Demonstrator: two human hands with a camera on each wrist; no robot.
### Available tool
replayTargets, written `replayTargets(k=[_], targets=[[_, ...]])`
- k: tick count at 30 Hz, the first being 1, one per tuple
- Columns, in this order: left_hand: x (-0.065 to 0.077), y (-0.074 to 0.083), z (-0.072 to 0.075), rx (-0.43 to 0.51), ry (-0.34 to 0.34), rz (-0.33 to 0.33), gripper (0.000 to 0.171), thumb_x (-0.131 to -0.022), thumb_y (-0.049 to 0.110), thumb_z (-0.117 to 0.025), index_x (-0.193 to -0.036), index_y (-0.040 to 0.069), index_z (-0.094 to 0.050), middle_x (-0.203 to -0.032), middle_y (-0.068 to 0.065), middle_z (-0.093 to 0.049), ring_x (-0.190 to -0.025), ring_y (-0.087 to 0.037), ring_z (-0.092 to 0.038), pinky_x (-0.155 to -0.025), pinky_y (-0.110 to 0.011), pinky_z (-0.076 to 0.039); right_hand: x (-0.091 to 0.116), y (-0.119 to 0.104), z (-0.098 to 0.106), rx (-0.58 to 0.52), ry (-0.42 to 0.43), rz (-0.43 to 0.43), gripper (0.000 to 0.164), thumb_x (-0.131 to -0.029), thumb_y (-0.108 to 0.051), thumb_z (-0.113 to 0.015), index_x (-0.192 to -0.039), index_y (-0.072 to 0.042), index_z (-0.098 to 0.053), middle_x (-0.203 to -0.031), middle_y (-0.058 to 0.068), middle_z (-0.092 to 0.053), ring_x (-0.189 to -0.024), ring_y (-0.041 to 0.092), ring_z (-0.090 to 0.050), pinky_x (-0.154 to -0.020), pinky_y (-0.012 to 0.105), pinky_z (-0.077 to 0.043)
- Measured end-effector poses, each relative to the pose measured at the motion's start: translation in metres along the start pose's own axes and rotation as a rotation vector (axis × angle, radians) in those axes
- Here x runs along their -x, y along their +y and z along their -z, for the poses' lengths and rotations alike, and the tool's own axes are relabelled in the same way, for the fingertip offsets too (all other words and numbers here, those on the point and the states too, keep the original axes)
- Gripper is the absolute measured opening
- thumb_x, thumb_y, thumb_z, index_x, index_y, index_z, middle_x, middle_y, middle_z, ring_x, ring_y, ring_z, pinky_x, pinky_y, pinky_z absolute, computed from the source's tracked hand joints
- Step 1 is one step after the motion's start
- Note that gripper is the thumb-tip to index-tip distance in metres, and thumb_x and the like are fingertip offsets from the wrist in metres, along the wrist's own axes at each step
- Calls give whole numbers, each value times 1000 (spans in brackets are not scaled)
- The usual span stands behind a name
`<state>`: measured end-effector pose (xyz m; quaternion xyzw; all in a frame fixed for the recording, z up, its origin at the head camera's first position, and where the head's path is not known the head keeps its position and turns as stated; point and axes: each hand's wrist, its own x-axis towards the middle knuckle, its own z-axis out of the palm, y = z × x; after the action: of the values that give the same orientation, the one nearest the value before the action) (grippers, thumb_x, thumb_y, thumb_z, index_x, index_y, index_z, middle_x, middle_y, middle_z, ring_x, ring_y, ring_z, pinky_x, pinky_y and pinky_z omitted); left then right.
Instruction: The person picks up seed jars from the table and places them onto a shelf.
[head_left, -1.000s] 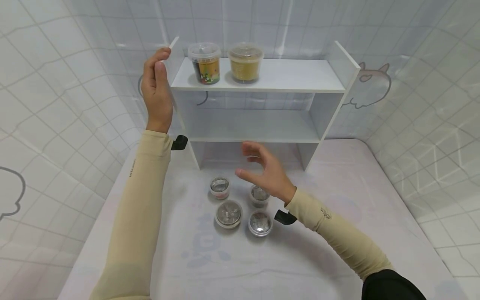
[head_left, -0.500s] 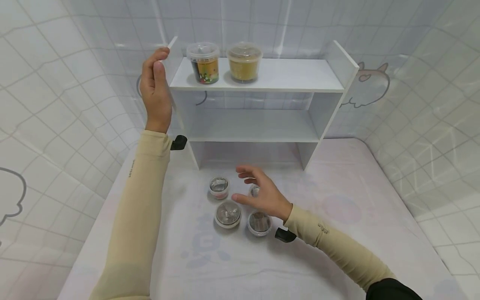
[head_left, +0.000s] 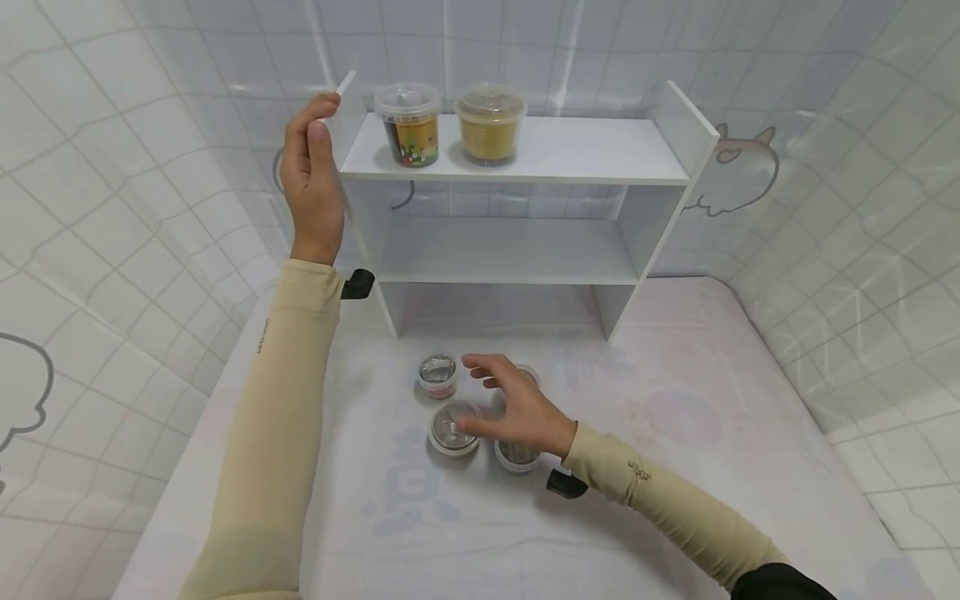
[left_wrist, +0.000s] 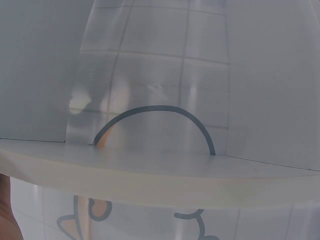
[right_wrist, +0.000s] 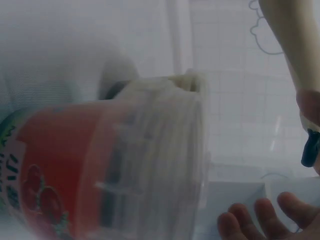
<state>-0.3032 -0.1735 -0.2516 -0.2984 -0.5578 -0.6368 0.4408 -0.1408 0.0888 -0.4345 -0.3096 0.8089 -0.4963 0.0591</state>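
Observation:
At upper left in the head view, my left hand [head_left: 315, 183] grips the edge of the white shelf's left side panel [head_left: 348, 125]. My right hand [head_left: 517, 408] hovers over small lidded plastic tubs, fingers apart and loosely bent, holding nothing. Its thumb overlaps the front left tub [head_left: 448, 435]; I cannot tell if they touch. The hand partly covers the front right tub [head_left: 517, 458] and the back right tub [head_left: 530, 372]. A back left tub [head_left: 437, 373] stands beside the fingertips. Close up in the right wrist view is a clear tub with a red label [right_wrist: 65, 160].
The white shelf unit [head_left: 517, 271] stands at the back of the table [head_left: 465, 533]. On its top board are a tub with a patterned label [head_left: 416, 140] and a tub with yellow contents [head_left: 490, 137]. Tiled-pattern sheeting [head_left: 105, 167] surrounds the table.
My right hand has come down and slightly left, from in front of the shelf to over the tubs. The left hand stays on the side panel.

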Motion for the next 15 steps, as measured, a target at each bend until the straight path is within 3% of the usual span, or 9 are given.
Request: replayTargets(k=[5, 10, 15], targets=[[0, 0, 1, -17, -1, 1, 32, -105, -10, -37, -118, -1, -64, -127, -14, -65, -130, -24, -53, -119, -40, -33, 2, 3, -4, 52, -60, -47, 88, -84, -43, -84, -155, -23, -35, -150, -6, -43, -132, 18, -48, -109, 42, -45], [0, -1, 1, -10, -4, 7, 32, -105, -9, -36, -118, -1, -64, -128, -15, -64, -131, -24, -52, -119, -39, -32, 2, 9, -7, 71, -105, -47, 93, -83, -42, -84, -155, -11, -35, -153, 7, -42, -133, 32, -49, -108, 43, -46], [0, -1, 1, -7, 0, 12, 32, -105, -9, -36, -117, 0, -64, -128, -13, -64, -131, -24, -52, -119, -39, -32, 3, 12, -9, 70, -139, -72, 93, -83, -42, -84, -155, -8, -35, -152, 10, -42, -133, 27, -50, -107, 38, -48]])
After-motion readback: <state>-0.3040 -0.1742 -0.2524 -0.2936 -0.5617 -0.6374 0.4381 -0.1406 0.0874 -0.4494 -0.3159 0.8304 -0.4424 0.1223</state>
